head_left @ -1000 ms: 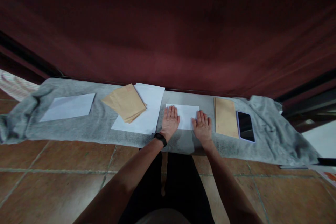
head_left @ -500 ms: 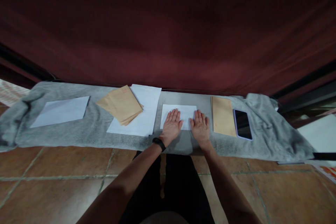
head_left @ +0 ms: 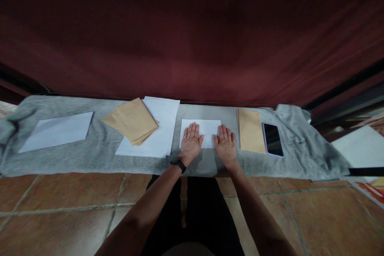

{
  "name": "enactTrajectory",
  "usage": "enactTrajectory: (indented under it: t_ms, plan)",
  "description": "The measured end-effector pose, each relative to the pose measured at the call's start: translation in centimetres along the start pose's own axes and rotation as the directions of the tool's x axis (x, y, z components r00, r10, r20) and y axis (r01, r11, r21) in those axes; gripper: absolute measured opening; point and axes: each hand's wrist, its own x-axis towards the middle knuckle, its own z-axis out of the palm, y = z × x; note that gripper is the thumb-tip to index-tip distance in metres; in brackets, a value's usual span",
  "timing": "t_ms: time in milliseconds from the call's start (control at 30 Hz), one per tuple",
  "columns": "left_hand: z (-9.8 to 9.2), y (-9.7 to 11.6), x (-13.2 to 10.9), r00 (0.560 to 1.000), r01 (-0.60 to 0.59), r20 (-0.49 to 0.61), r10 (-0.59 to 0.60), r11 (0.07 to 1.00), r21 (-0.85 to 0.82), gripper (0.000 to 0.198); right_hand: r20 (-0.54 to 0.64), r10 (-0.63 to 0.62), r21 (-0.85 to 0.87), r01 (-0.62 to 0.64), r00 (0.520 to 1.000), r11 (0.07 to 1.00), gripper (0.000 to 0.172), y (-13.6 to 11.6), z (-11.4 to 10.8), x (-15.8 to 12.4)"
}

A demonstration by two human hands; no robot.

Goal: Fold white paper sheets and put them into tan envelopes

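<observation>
Grey cloth (head_left: 90, 162): left hand (head_left: 191, 144), right hand (head_left: 225, 146) flat on white paper (head_left: 206, 125).

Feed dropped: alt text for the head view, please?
The left hand and right hand lie flat on a white sheet on a grey cloth. Right of it: a brown envelope and a phone; left: an envelope stack on white paper.

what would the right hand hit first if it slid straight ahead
The right hand, flat on the white sheet, points away. Ahead lies only bare grey cloth, then probably the dark red curtain, though depth is unclear.
</observation>
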Motion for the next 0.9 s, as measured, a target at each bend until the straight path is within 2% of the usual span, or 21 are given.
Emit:
enactTrajectory:
  t_ms: [200,433,900]
  plan:
    - [-0.7,-1.8,-2.1,0.998,0.047,-0.035,-0.045,0.998,0.034,0.063,-0.004,0.003,0.011,-0.003,1.0,1.0,0.06,-0.1,-0.1,0.0]
    - [-1.3,-2.3,-5.4,0.995,0.06,-0.076,-0.058,0.998,0.028,0.063,-0.011,0.013,0.013,-0.013,1.0,1.0,0.059,-0.2,0.0,-0.1]
    - [-1.6,-2.1,-5.2,0.994,0.071,-0.086,-0.067,0.997,0.034,0.063,-0.033,0.019,0.014,-0.019,0.999,1.0,0.059,-0.3,-0.3,-0.1]
